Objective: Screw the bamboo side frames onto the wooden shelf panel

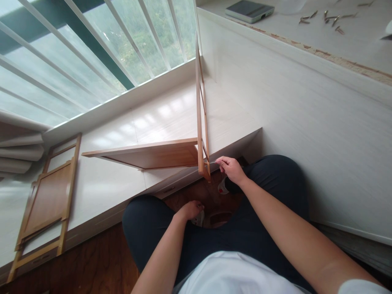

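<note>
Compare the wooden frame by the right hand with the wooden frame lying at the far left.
The upright frame stands on edge, joined to a wooden shelf board; the flat frame lies on the white platform. The right hand holds a thin tool at the upright frame; no hand is near the flat frame. Both are brown wood.

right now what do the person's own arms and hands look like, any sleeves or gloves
Both the left hand and the right hand are bare: no gloves, and no rings or watch that I can make out. The forearms are uncovered too. A short white sleeve shows at the right upper arm, matching the white shirt.
</note>
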Demonstrator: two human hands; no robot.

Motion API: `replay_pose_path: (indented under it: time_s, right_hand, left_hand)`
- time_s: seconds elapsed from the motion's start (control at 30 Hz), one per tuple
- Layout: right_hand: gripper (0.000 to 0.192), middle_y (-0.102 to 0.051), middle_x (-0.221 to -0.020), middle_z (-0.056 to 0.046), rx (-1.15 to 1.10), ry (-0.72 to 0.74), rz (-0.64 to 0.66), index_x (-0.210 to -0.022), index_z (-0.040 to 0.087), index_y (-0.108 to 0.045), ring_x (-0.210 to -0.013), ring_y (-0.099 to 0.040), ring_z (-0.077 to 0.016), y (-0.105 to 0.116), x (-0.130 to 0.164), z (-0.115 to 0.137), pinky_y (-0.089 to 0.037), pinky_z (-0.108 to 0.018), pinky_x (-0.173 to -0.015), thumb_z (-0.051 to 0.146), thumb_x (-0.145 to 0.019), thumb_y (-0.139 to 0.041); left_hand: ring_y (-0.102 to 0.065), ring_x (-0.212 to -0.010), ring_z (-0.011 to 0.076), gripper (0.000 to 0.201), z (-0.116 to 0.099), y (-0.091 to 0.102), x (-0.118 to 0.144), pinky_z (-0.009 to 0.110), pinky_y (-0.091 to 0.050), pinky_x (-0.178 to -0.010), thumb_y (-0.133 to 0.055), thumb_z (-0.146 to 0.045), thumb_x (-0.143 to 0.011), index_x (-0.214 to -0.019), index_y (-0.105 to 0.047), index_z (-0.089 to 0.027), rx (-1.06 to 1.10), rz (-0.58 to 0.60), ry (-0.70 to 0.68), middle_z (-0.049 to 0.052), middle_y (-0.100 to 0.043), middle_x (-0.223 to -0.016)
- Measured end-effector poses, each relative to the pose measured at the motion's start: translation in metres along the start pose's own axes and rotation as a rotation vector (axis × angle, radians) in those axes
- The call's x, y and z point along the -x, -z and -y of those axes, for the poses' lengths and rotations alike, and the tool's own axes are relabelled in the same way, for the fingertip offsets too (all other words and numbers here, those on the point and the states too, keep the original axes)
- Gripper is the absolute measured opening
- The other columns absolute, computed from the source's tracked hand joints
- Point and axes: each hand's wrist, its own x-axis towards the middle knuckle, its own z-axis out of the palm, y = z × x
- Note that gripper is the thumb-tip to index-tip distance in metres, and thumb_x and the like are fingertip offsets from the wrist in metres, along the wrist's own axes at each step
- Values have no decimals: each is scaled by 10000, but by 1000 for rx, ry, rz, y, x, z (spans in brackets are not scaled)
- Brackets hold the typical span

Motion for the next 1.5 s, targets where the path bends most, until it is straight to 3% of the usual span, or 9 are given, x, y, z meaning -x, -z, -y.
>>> replay_pose_path:
  time_s: [0.23,0.43,0.9,1.2,1.5]
  right_hand:
    - [380,-554,-569,25,-40,-18,-4,-971,196,-780,-525,-459,-140,0,-1,-2,-363,-264,-522,532,-920,-610]
    - [364,-575,-597,13,-54,41,-17,-1012,188,-811,-599,-522,-157,1,-1,2,-429,-293,-624,492,-892,-650]
    - [454,-509,-446,41,-250,-223,97,-751,177,-696,-381,-366,-93,-3,-1,7,-252,-242,-404,617,-847,-638]
    - [471,-477,-424,49,-382,-320,162,-718,175,-668,-357,-343,-84,-3,-1,9,-249,-232,-369,638,-804,-661]
    - [504,-535,-488,21,-386,-314,163,-734,179,-634,-372,-381,-85,-5,1,14,-286,-213,-358,648,-899,-550]
  left_hand:
    - [-695,-1119,283,415,1,1,1,356,-499,-945,-452,-409,-987,-1179,-728,-165,10,-6,6,154,-740,-1243]
    - [-699,-1102,261,406,-1,2,3,331,-499,-932,-451,-412,-985,-1169,-731,-183,10,-6,10,131,-747,-1235]
    - [-703,-1089,262,400,-1,0,2,331,-498,-919,-468,-411,-982,-1175,-733,-182,10,-3,22,132,-751,-1222]
    - [-703,-1086,270,412,1,-1,0,343,-501,-926,-456,-418,-987,-1179,-732,-180,21,-2,5,135,-751,-1220]
    - [-710,-1024,249,403,0,-2,0,326,-506,-891,-452,-411,-992,-1175,-730,-183,42,6,-13,121,-766,-1165]
